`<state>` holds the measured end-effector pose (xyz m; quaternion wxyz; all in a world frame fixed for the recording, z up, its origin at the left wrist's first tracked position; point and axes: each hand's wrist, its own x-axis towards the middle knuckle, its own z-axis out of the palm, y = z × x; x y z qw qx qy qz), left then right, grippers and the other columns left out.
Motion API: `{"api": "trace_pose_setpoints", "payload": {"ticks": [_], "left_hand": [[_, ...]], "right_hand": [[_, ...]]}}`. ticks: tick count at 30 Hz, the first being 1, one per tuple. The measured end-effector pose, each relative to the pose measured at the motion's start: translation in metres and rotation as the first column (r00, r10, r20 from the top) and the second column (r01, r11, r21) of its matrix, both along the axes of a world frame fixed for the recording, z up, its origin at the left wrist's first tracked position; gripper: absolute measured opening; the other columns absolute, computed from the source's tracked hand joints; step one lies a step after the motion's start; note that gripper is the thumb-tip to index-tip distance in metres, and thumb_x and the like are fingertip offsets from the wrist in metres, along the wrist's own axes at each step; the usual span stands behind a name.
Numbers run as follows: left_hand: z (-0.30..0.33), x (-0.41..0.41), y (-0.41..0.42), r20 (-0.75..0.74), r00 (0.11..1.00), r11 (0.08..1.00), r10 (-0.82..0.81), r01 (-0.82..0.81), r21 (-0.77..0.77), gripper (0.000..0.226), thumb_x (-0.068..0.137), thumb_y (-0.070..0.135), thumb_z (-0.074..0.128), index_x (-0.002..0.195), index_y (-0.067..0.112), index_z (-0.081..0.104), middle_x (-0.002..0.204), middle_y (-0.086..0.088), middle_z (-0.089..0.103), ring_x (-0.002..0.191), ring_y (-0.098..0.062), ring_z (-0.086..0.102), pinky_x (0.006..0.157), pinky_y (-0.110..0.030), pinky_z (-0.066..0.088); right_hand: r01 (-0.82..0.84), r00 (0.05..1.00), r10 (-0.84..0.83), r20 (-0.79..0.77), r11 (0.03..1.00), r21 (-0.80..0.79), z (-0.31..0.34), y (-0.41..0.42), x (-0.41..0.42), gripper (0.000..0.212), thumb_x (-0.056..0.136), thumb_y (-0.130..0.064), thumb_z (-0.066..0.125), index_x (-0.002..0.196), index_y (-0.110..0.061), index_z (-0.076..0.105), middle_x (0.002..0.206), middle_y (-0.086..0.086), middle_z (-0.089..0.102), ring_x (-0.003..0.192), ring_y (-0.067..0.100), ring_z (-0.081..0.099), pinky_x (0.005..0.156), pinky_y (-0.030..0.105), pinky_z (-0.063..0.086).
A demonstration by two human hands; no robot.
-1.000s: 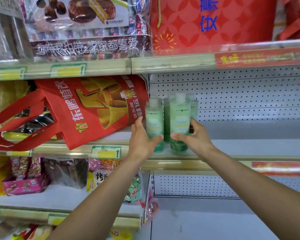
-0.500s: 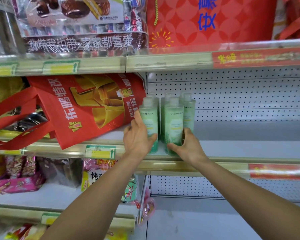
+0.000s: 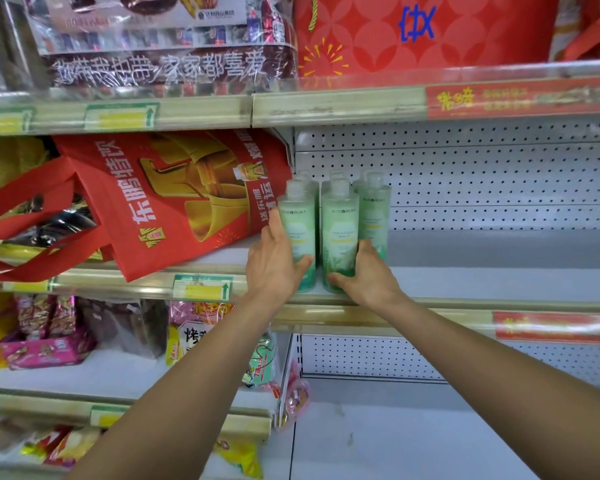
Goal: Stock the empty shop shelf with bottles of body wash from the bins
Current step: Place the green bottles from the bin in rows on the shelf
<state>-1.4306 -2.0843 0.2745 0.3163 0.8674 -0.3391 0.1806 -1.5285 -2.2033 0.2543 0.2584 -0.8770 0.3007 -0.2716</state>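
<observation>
Left hand: the left hand (image 3: 274,268) is wrapped round the lower body of the left front bottle (image 3: 298,230), thumb across the face, fingers up the side nearest the red bag (image 3: 167,199)
Right hand: the right hand (image 3: 364,275) cups the base of the right front bottle (image 3: 339,233), thumb under its front, fingers reaching round behind it
Where the stock sits: a tight cluster at the left end of the white shelf (image 3: 482,282), the two held bottles at the front lip, the back bottles (image 3: 373,209) just behind, touching or nearly so; the bins are out of shot
Weight, my read: full bottles, so some heft, one per hand looks comfortable
Grip, my read: smooth glossy plastic, likely slick, so low on the body is the sound hold, not the cap
Stiffness, my read: walls stiff enough to push on, not fragile, though tall and narrow means tippy if nudged high
Shape: straight cylinders, rounded shoulders, short pale caps
Material: translucent green plastic with printed leaf labels
Shelf: painted metal deck, perforated back panel, a cream price rail (image 3: 413,315) along the front edge
Neighbour: the bag is soft woven fabric, leaning right against the left bottle's side
Room left: the shelf's right end is bare, plenty still to fill
</observation>
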Motion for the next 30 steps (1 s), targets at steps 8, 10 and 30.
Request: {"api": "trace_pose_setpoints", "payload": {"ticks": [8, 10, 30], "left_hand": [[-0.027, -0.012, 0.056, 0.401, 0.914, 0.998, 0.06, -0.064, -0.003, 0.066, 0.077, 0.046, 0.072, 0.133, 0.016, 0.052, 0.13, -0.007, 0.055, 0.121, -0.03, 0.05, 0.105, -0.047, 0.038], [-0.037, -0.02, 0.075, 0.422, 0.906, 0.999, 0.042, -0.042, -0.009, 0.059, 0.076, 0.044, 0.072, 0.126, 0.016, 0.058, 0.126, -0.007, 0.059, 0.118, -0.03, 0.053, 0.102, -0.048, 0.04], [-0.322, -0.114, 0.23, -0.608, 0.785, 0.85, -0.123, 0.399, 0.344, 0.041, 0.087, 0.045, 0.058, 0.121, 0.022, 0.06, 0.116, 0.003, 0.061, 0.113, -0.019, 0.057, 0.088, -0.035, 0.047]], "right_hand": [[0.026, 0.999, 0.0, 0.049, 0.851, -0.524, 0.012, 0.041, -0.051, 0.058, 0.089, -0.034, 0.06, 0.139, -0.013, 0.04, 0.133, 0.008, 0.047, 0.119, 0.028, 0.048, 0.083, 0.041, 0.045], [0.003, 0.999, 0.03, 0.046, 0.805, -0.594, 0.008, 0.052, -0.061, 0.051, 0.086, -0.03, 0.064, 0.131, -0.012, 0.051, 0.126, 0.008, 0.053, 0.109, 0.031, 0.054, 0.079, 0.041, 0.046], [-0.341, 0.557, 0.344, -0.756, 0.925, 0.169, -0.289, 0.178, -0.169, 0.054, 0.092, -0.035, 0.053, 0.142, -0.022, 0.037, 0.14, 0.001, 0.043, 0.13, 0.022, 0.039, 0.1, 0.033, 0.038]]}}
